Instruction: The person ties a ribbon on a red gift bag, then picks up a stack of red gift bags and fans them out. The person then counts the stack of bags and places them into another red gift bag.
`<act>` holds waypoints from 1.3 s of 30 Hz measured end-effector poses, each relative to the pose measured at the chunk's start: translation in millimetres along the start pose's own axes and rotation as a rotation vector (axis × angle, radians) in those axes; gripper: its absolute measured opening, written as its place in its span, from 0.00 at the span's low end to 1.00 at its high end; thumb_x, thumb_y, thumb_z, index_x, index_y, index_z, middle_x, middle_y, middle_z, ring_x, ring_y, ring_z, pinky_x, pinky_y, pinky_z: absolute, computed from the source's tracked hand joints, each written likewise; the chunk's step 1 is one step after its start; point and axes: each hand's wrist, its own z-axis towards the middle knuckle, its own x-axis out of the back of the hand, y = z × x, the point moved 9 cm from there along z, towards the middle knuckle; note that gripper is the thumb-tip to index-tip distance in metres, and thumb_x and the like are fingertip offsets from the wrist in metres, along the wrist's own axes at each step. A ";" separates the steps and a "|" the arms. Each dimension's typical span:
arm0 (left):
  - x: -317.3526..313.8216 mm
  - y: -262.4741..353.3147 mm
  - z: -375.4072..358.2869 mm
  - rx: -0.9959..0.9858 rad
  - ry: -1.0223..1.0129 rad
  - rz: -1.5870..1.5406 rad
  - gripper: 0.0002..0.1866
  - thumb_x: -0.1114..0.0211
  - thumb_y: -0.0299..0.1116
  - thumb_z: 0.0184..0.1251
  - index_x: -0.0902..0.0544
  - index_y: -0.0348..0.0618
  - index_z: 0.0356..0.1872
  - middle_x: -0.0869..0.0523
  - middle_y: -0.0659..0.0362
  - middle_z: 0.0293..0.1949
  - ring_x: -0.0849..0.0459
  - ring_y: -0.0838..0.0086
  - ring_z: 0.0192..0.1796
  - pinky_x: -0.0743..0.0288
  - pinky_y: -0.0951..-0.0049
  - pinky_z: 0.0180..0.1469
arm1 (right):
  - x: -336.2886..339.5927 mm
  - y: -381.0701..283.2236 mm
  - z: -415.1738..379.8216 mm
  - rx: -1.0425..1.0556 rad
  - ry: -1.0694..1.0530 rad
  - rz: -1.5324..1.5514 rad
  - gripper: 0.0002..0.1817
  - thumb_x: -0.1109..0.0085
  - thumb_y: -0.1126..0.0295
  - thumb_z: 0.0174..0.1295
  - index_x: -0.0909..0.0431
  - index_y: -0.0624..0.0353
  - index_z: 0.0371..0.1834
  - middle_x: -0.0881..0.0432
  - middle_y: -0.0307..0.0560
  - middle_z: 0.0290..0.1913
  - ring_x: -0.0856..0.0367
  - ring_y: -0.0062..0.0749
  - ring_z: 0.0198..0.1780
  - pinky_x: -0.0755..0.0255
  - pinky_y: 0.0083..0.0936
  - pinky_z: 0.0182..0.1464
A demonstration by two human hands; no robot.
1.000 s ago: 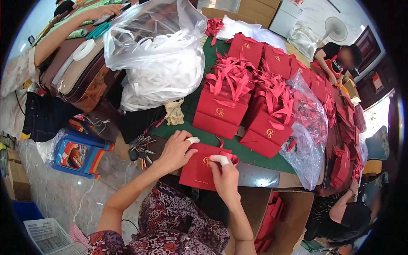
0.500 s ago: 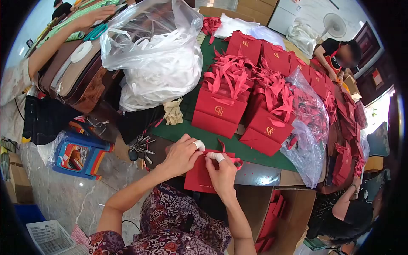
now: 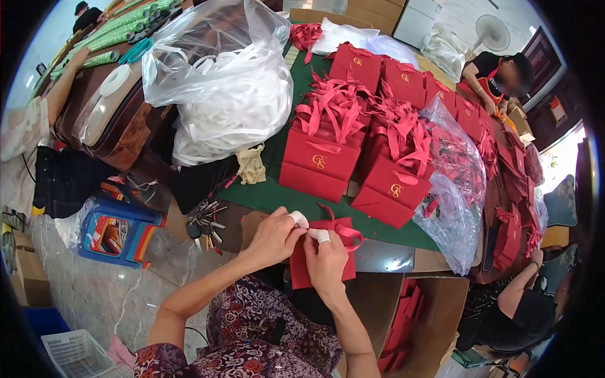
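Just above my lap, a red paper gift bag [image 3: 301, 272] lies flat at the near table edge, partly hidden by my hands. A red ribbon [image 3: 350, 234] loops out from its top beside my right fingers. My left hand [image 3: 275, 239] is closed in a pinch at the bag's upper edge, with white tape around a finger. Opposite it, my right hand [image 3: 326, 259] pinches too, also with white finger tape. The fingertips of both hands meet at the ribbon; the exact bit between them is mostly hidden.
Finished-looking red bags [image 3: 320, 160] with ribbon handles stand in rows on the green mat [image 3: 268, 196]. A clear sack of white ribbon [image 3: 233, 104] is at left. An open carton [image 3: 435, 315] holds red bags below. Co-workers sit at right; another person's arm [image 3: 66, 79] reaches at left.
My hands stay pinched together while the red bag has shifted slightly right beneath them. At the far left, the other person's hand has drawn back toward the lower left.
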 end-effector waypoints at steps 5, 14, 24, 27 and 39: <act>-3.4 -3.4 -0.9 -0.004 -0.011 -0.053 0.06 0.35 0.29 0.64 0.19 0.40 0.38 0.17 0.53 0.30 0.21 0.58 0.38 0.27 0.60 0.41 | 12.6 11.9 -5.0 -0.180 0.040 0.207 0.10 0.31 0.78 0.55 0.18 0.61 0.41 0.18 0.51 0.34 0.18 0.43 0.32 0.24 0.34 0.34; -0.6 9.4 -0.7 -0.040 -0.037 -0.046 0.13 0.27 0.35 0.58 0.16 0.41 0.40 0.16 0.56 0.30 0.19 0.63 0.41 0.25 0.64 0.43 | 17.9 1.7 -2.1 0.013 -0.087 -0.077 0.12 0.33 0.78 0.54 0.18 0.60 0.42 0.18 0.48 0.36 0.18 0.45 0.39 0.25 0.34 0.42; -3.2 30.0 -12.2 -0.255 -0.046 0.030 0.10 0.26 0.31 0.54 0.16 0.43 0.36 0.18 0.61 0.32 0.21 0.66 0.38 0.23 0.66 0.41 | 26.9 8.4 29.1 0.102 -0.322 0.017 0.06 0.36 0.71 0.60 0.15 0.58 0.38 0.19 0.48 0.34 0.22 0.45 0.43 0.31 0.38 0.47; 0.0 40.7 -19.1 -0.420 0.003 0.105 0.09 0.26 0.28 0.53 0.13 0.45 0.36 0.17 0.62 0.34 0.19 0.66 0.39 0.22 0.67 0.40 | 14.8 15.4 28.0 0.112 -0.530 0.041 0.06 0.35 0.69 0.60 0.14 0.58 0.38 0.19 0.49 0.31 0.23 0.46 0.40 0.30 0.37 0.45; -9.4 46.4 -28.6 -0.547 0.031 0.091 0.11 0.26 0.25 0.51 0.15 0.39 0.37 0.18 0.58 0.36 0.20 0.63 0.40 0.21 0.66 0.39 | -16.4 59.6 14.1 -0.337 -0.810 0.500 0.08 0.32 0.72 0.60 0.12 0.64 0.39 0.17 0.40 0.30 0.23 0.21 0.32 0.30 0.22 0.36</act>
